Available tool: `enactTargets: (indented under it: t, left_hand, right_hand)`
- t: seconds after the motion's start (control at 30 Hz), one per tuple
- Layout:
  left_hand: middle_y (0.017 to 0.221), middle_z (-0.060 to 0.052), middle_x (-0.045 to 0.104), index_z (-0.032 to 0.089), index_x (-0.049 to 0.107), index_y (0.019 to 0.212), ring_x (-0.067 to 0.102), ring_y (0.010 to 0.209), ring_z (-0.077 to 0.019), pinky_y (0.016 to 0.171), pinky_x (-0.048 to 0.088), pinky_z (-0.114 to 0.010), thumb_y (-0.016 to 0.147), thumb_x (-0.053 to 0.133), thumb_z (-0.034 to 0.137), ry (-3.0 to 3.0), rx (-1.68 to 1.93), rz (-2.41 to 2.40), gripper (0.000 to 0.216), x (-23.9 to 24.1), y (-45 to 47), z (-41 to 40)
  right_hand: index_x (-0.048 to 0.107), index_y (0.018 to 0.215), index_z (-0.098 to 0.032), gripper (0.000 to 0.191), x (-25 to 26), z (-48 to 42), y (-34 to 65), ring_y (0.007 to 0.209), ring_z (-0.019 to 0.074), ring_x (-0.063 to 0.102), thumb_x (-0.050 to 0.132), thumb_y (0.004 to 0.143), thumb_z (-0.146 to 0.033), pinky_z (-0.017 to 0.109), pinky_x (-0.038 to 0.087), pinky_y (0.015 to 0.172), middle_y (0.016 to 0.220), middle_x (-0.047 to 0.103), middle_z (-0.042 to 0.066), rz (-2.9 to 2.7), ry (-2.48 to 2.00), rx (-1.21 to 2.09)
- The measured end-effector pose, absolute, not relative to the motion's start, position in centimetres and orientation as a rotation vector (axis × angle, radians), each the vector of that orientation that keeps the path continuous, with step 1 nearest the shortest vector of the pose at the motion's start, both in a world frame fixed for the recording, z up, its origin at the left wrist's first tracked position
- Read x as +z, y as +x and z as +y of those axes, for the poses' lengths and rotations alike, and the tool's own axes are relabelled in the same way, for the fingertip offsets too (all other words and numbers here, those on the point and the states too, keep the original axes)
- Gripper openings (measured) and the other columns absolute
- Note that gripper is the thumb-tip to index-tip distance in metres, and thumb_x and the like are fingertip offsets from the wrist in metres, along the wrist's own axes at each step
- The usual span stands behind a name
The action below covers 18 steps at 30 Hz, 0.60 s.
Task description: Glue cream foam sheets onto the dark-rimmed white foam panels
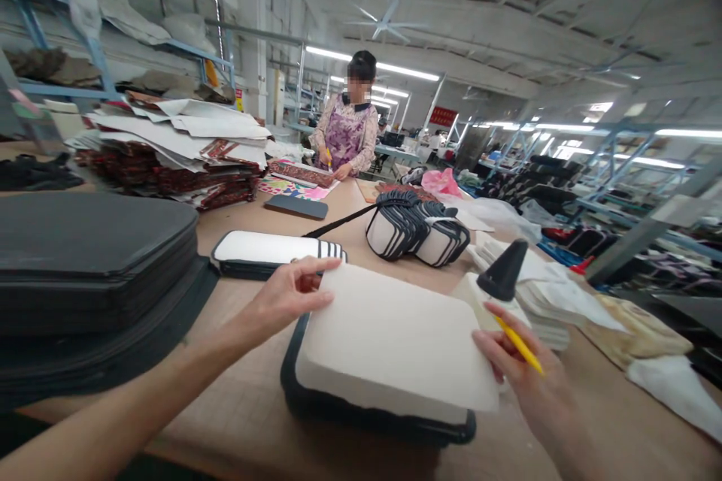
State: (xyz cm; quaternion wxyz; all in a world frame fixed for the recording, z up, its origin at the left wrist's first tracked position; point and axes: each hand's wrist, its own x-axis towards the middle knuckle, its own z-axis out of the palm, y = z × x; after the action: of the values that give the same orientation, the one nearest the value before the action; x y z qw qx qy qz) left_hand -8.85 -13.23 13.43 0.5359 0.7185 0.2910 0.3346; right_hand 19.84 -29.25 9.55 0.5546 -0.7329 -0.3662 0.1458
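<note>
A white foam sheet (389,338) lies on top of a black-edged case (361,409) on the brown worktable (248,406) in front of me. My left hand (287,297) pinches the sheet's far left corner, thumb under and fingers on top. My right hand (522,368) rests against the sheet's right edge and is closed around a yellow pencil (519,346). Just beyond that hand stands a white glue bottle with a black cone cap (502,270).
A tall stack of black panels (95,270) fills the left. A white case with black stripes (271,249), bundled cases (417,229), white sheets (547,293) and piled printed fabric (169,158) lie farther back. A person in a purple apron (347,135) works at the far end.
</note>
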Motion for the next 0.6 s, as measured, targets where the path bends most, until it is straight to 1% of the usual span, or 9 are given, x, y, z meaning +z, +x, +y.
enactTargets:
  t: [0.1,0.17,0.23,0.4,0.47,0.6]
  left_hand:
    - [0.08,-0.001,0.049,0.014,0.07,0.096,0.047,0.066,-0.0122,0.06,0.042,-0.024,0.066,0.061,0.031,1.786,0.737,0.73,0.036,9.7,-9.2,-13.6]
    - [0.073,0.0,0.045,0.013,0.071,0.093,0.045,0.064,-0.0121,0.057,0.04,-0.023,0.068,0.057,0.029,1.84,0.704,0.775,0.034,7.9,-9.1,-13.5]
    - [0.069,0.001,0.045,0.012,0.071,0.096,0.045,0.062,-0.0124,0.058,0.039,-0.023,0.068,0.056,0.025,1.899,0.681,0.827,0.034,7.1,-9.0,-13.4]
    - [0.071,-0.001,0.054,0.012,0.071,0.097,0.046,0.064,-0.0134,0.06,0.037,-0.023,0.066,0.057,0.015,2.035,0.64,0.885,0.034,7.1,-8.8,-13.2]
    - [0.074,-0.001,0.055,0.011,0.071,0.098,0.047,0.066,-0.0135,0.061,0.037,-0.023,0.065,0.058,0.013,2.032,0.624,0.877,0.035,7.3,-8.9,-13.2]
    - [0.077,-0.001,0.055,0.01,0.07,0.101,0.047,0.067,-0.0132,0.063,0.038,-0.022,0.065,0.06,0.012,2.027,0.596,0.849,0.037,7.5,-9.2,-13.3]
  right_hand:
    - [0.055,0.117,-0.018,0.063,7.2,-30.0,20.0,0.057,0.0142,0.053,0.063,0.064,-0.052,0.026,0.043,0.056,0.064,0.06,-0.002,-0.982,-1.887,0.203]
    - [0.054,0.118,-0.019,0.06,5.9,-30.1,19.9,0.06,0.0159,0.056,0.059,0.068,-0.052,0.027,0.045,0.058,0.065,0.06,-0.002,-1.047,-1.947,0.139]
    - [0.052,0.119,-0.02,0.058,4.8,-30.1,19.8,0.059,0.0166,0.057,0.055,0.071,-0.051,0.027,0.046,0.057,0.065,0.059,-0.002,-1.1,-1.987,0.093]
    - [0.052,0.12,-0.022,0.056,3.1,-29.9,19.4,0.059,0.0166,0.06,0.052,0.073,-0.054,0.026,0.046,0.055,0.068,0.062,-0.001,-1.137,-2.032,-0.03]
    - [0.052,0.121,-0.022,0.058,2.9,-30.0,19.3,0.059,0.0165,0.06,0.052,0.074,-0.056,0.026,0.046,0.054,0.071,0.063,-0.001,-1.154,-2.04,-0.043]
    - [0.051,0.122,-0.022,0.06,2.7,-30.1,19.5,0.056,0.0162,0.06,0.049,0.075,-0.059,0.027,0.045,0.055,0.069,0.062,-0.001,-1.173,-2.066,-0.067]
